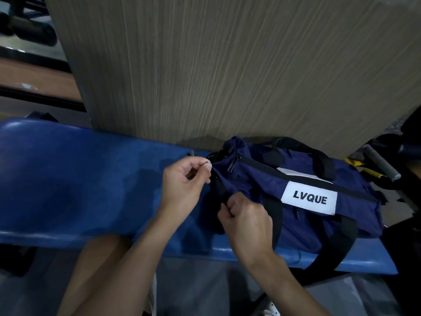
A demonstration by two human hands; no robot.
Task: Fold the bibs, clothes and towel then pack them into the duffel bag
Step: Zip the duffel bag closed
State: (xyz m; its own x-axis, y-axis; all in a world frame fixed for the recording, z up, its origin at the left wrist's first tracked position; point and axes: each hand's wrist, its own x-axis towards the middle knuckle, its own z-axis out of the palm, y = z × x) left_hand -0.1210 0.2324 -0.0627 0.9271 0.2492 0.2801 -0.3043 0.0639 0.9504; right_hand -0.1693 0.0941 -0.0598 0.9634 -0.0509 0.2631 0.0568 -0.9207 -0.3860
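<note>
A navy duffel bag (296,220) with black straps and a white "LVQUE" label lies on a blue bench (68,179), at its right part. Its top zipper line looks closed along the length I can see. My left hand (182,181) pinches a small dark pull between thumb and fingertips at the bag's left end. My right hand (246,220) grips the black strap and fabric at the same end, lower down. No bibs, clothes or towel show outside the bag.
A wood-grain panel (227,65) rises directly behind the bench. Dark equipment, a grey handle (380,161) and yellow parts crowd the right side beyond the bag. The bench's left half holds nothing. My knees are below the bench edge.
</note>
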